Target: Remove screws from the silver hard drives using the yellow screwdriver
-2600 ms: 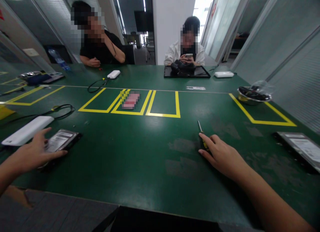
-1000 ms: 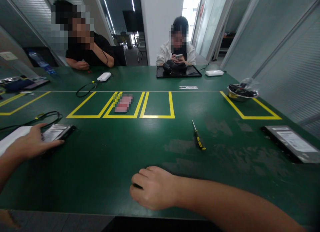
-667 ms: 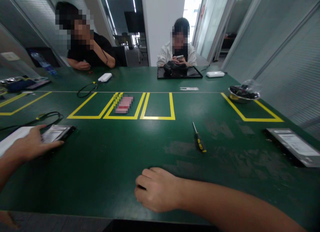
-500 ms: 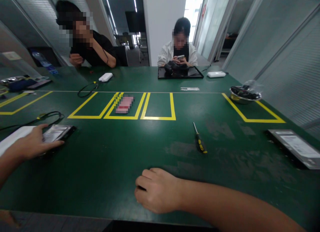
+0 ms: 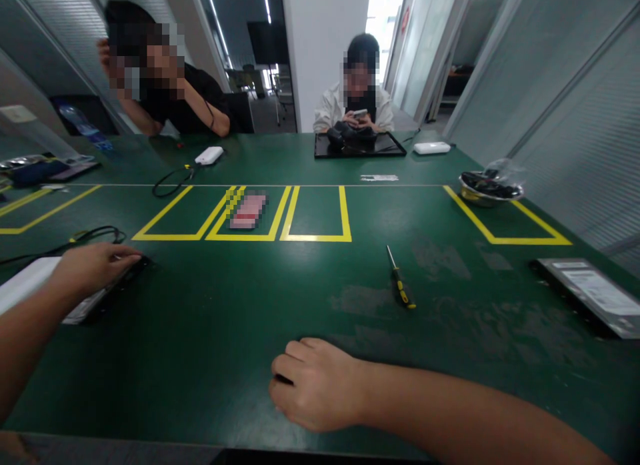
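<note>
At the left, my left hand (image 5: pixel 97 268) lies over a hard drive (image 5: pixel 85 311), its fingers closed at the far right end of the drive. The hand covers most of the drive; its near silver end and dark long side show. My right hand (image 5: pixel 315 385) rests on the green table near the front edge, curled into a fist with nothing visible in it. Beyond it lies a black and yellow screwdriver (image 5: pixel 399 285), shaft pointing away. A second hard drive (image 5: pixel 593 291), label up, sits at the far right.
Yellow tape frames (image 5: pixel 315 238) mark the table; a pink item (image 5: pixel 249 210) lies within one. A white flat object (image 5: pixel 30 281) and black cable (image 5: pixel 100 231) are by my left arm. A metal bowl (image 5: pixel 490 191) stands right. Two people sit across.
My left hand has moved forward and right along the hard drive, from a spread grip across it to its far end. The right hand stays put. The person at left has raised a hand.
</note>
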Motion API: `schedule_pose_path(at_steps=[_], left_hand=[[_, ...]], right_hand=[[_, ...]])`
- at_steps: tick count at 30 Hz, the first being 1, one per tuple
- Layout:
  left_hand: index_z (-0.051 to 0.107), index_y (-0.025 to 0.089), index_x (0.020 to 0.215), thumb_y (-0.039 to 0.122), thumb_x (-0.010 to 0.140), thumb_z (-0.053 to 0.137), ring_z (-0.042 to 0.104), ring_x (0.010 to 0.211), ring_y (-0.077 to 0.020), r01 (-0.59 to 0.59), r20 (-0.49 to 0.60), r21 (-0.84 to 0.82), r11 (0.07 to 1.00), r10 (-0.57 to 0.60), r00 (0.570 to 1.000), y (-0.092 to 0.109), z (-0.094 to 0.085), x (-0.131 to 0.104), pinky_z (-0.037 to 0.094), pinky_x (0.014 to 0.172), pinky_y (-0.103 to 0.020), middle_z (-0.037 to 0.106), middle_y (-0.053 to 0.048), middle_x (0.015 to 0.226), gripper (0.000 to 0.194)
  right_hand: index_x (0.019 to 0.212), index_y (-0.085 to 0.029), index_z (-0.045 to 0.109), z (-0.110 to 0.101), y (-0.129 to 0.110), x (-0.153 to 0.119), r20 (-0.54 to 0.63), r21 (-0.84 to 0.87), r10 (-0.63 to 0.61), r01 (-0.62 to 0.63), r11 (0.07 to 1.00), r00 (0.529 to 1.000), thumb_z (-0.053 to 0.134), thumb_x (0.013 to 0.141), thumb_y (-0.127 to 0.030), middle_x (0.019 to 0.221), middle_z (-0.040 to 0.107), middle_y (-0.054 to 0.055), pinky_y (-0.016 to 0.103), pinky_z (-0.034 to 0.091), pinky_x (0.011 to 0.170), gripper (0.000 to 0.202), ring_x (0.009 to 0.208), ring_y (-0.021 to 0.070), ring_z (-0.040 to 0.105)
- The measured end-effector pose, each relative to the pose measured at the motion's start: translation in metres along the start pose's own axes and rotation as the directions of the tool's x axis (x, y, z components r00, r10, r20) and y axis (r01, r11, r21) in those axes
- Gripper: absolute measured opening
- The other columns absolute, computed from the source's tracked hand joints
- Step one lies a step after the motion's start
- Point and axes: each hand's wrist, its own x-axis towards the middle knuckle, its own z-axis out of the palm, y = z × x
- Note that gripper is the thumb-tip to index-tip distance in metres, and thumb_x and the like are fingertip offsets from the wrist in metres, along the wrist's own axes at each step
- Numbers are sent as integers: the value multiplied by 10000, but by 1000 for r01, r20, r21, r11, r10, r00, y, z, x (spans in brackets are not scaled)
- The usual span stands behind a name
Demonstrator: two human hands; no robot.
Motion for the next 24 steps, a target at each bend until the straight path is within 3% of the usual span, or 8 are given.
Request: schedule_pose_path(at_steps=[3, 9, 16, 24], left_hand=[[677, 175, 1223, 581, 904, 401, 615, 876, -261, 98, 74, 18, 995, -99, 992, 8, -2, -3, 424, 634, -282, 695, -135, 1130, 585], [685, 157, 1163, 538, 923, 386, 611, 843, -259, 120, 33, 33, 992, -122, 992, 30, -5, -16, 414, 615, -288, 698, -137, 1078, 541], [662, 148, 1155, 526, 925, 344, 616, 913, -305, 123, 49, 31, 992, -124, 991, 18, 3, -14, 438, 633, -326, 664, -156, 1120, 545], [634, 151, 1161, 515, 939, 339, 598, 924, -283, 95, 82, 15, 995, -96, 992, 7, 5, -2, 427, 671, -318, 661, -140, 1098, 518]], right_hand=[[851, -190, 558, -1, 0, 1, -1, -2, -1, 1, 1000, 1000, 463, 953, -293, 838, 524, 25, 337, 266, 590, 173, 738, 179, 424], [855, -195, 552, 2, -1, -1, -5, -22, 3, -3, 1000, 1000, 484, 942, -299, 831, 520, 20, 335, 246, 581, 152, 722, 175, 414], [857, -193, 544, 0, 0, -2, -13, -40, 25, -25, 999, 1000, 488, 936, -285, 829, 511, 16, 348, 252, 585, 134, 714, 178, 421], [890, -195, 562, -1, 0, -1, 1, -29, 28, -28, 999, 1000, 471, 948, -302, 833, 531, 24, 351, 263, 589, 151, 726, 181, 430]])
